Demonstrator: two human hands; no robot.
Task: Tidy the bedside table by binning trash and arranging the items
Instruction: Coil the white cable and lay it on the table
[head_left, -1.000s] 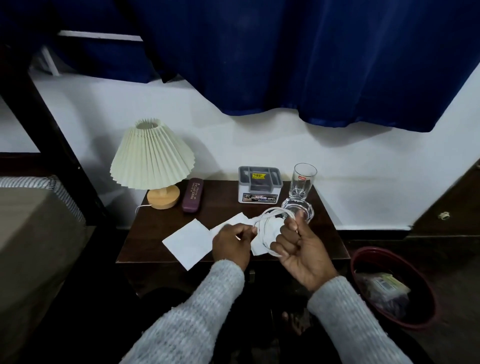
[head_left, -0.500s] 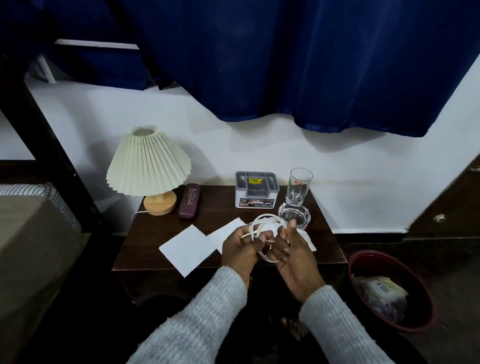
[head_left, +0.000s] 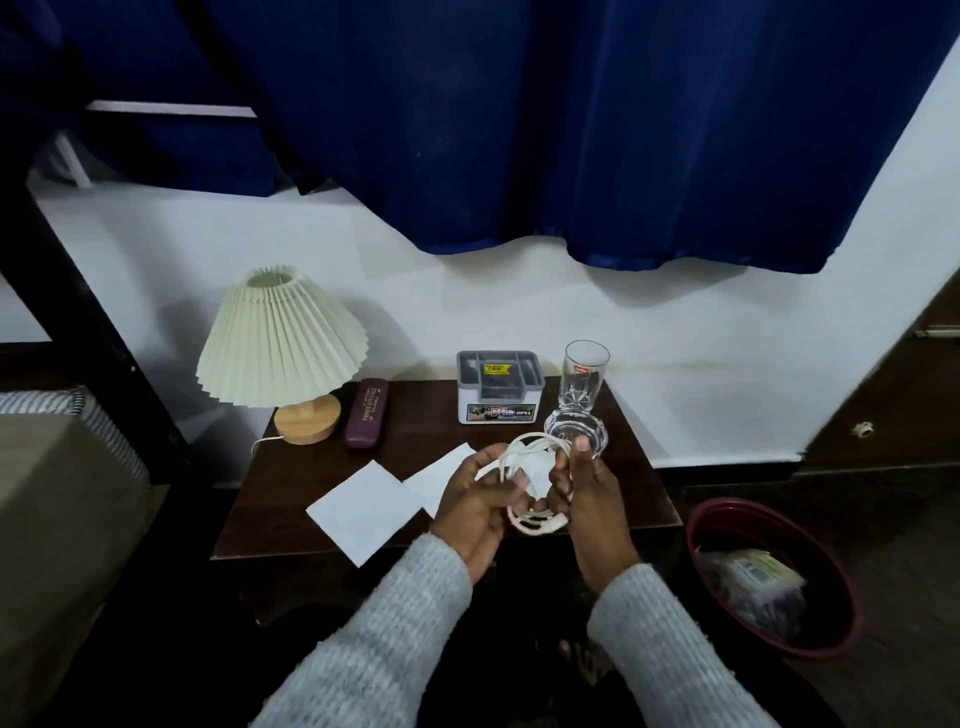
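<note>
Both your left hand (head_left: 470, 506) and right hand (head_left: 587, 493) grip the coiled white cable (head_left: 524, 457); loosen either and loops could spring apart, knocking the glass (head_left: 582, 376).

"OPEL" on the grey organiser box (head_left: 498, 385) — "PRINCE OPTICALS" on the maroon spectacle case (head_left: 368, 412)

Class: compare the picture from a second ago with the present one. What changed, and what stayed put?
The left hand has let go of the paper and joined the right hand on the coiled white cable, both gathering its loops. The two white paper sheets, pleated lamp and drinking glass stayed put.
</note>
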